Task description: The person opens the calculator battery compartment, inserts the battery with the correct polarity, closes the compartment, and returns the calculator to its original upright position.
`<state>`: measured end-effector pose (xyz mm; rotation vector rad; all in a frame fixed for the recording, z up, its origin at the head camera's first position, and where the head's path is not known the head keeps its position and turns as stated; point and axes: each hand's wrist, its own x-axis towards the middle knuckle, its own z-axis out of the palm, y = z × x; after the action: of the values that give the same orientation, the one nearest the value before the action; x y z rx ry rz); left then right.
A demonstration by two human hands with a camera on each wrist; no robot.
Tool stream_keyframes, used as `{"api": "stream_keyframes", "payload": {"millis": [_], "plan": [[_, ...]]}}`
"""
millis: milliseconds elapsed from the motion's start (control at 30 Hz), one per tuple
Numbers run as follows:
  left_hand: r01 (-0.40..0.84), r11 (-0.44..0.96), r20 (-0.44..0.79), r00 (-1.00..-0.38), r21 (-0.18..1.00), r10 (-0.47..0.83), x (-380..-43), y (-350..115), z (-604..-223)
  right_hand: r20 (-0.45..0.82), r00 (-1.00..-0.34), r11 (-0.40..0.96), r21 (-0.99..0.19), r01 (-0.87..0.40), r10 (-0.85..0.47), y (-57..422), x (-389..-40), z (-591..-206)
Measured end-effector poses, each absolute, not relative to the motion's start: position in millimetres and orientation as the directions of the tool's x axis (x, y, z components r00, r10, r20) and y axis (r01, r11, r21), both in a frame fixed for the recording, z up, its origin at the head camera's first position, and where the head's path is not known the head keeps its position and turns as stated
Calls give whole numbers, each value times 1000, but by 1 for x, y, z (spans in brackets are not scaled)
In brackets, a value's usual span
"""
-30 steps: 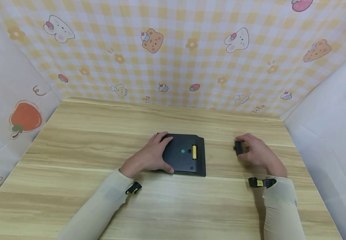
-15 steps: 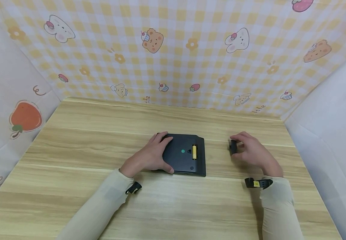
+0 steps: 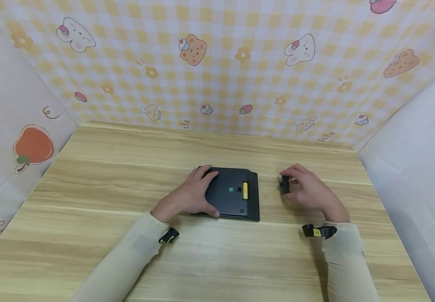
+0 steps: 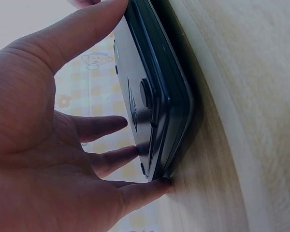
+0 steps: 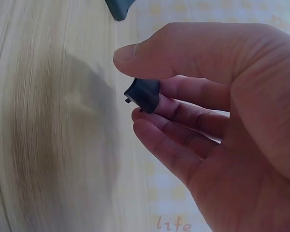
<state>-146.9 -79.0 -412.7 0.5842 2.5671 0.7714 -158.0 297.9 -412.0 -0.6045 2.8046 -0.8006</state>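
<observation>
A black calculator (image 3: 223, 197) lies back side up on the wooden table, its battery bay uncovered at the right with one yellow battery (image 3: 245, 191) inside. My left hand (image 3: 189, 195) spans the calculator's left part and holds it, thumb at the near edge and fingers at the far edge. To the right, apart from the calculator, my right hand (image 3: 309, 188) pinches a small black battery cover (image 3: 286, 184) between thumb and fingers. In the right wrist view small tabs show on the edge of the cover (image 5: 146, 94), held above the table. The calculator's face is hidden underneath.
The wooden table (image 3: 108, 176) reaches back to a yellow checked cloth (image 3: 221, 84) with printed animals. White cloth walls (image 3: 413, 180) stand at both sides. A dark band with a camera sits on each wrist.
My right hand has moved left with the battery cover, closer to the calculator. My left hand and the calculator stay in place.
</observation>
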Motion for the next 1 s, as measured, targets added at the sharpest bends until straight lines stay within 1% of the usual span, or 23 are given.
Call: {"api": "stream_keyframes", "payload": {"millis": [767,1000], "plan": [[273,762,-252,-833,588,493,-147,-78,-411,-36,-865,745,-527,-408,-500,255,-151,-404],[271,766,-255,-834,583,489,-147,-79,-412,-16,-871,740,-535,-407,-491,245,-149,-408]]}}
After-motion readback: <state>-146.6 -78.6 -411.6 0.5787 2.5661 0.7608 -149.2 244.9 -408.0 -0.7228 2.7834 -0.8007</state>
